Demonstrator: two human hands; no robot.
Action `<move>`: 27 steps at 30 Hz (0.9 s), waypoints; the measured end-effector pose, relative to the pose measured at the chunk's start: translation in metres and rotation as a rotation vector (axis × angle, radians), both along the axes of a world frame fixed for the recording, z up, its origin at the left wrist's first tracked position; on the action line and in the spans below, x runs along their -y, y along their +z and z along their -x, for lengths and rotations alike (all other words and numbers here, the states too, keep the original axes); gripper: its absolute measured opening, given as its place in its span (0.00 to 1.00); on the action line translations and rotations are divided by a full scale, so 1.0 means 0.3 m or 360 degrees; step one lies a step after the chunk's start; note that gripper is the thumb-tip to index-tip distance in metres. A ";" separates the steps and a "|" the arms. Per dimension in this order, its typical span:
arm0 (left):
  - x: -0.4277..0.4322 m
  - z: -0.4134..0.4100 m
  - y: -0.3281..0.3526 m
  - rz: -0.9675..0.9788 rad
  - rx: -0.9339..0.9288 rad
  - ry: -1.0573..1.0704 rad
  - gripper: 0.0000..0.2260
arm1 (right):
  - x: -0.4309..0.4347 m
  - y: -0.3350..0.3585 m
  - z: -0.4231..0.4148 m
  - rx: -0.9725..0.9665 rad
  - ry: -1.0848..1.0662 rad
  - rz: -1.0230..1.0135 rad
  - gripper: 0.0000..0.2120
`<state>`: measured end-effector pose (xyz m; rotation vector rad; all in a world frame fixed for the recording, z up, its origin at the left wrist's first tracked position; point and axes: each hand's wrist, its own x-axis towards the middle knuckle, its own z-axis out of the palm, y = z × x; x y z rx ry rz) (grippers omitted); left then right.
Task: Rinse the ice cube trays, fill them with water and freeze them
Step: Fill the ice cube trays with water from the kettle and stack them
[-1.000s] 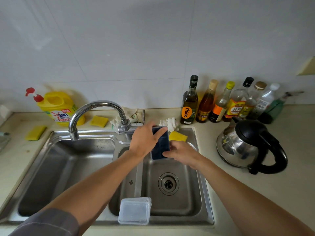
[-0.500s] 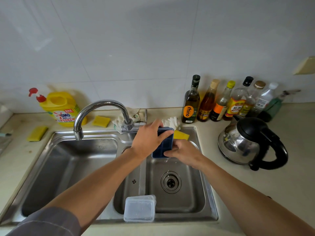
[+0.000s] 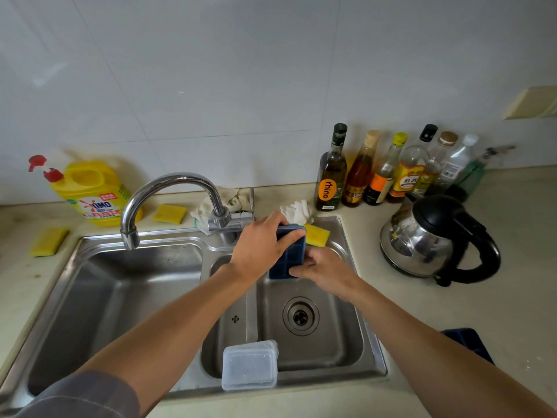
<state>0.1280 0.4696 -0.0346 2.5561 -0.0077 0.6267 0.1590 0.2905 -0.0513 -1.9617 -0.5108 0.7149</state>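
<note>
Double steel sink (image 3: 144,297), set in a pale surface (image 3: 512,282). Kettle (image 3: 422,239) stands right of the sink. Both hands are over the back of the sink's right basin. Left hand (image 3: 259,251): fingers curled over the top edge of the blue ice cube tray (image 3: 287,260). Right hand (image 3: 325,267): fingers clamped on its lower side. The tray is held upright above the sink, grid showing. Clear plastic box (image 3: 249,365) on the sink's front rim. Second blue tray (image 3: 470,342) right of the sink, part hidden by a forearm.

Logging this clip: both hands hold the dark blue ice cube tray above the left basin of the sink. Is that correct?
Not quite. The head view shows the left hand and right hand holding the dark blue ice cube tray above the right basin of the sink, not the left one.
</note>
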 end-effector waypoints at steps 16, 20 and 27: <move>0.135 0.031 0.029 0.0237 -0.0194 0.0244 0.23 | 0.150 0.052 0.021 -0.0086 0.0065 -0.0134 0.13; 0.290 0.011 0.053 0.0860 -0.0367 0.0579 0.21 | 0.317 0.096 -0.004 -0.0314 -0.0199 -0.0344 0.13; 0.794 -0.001 0.039 0.1405 -0.0737 0.0472 0.22 | 0.799 0.130 -0.061 -0.0118 -0.0452 -0.0215 0.09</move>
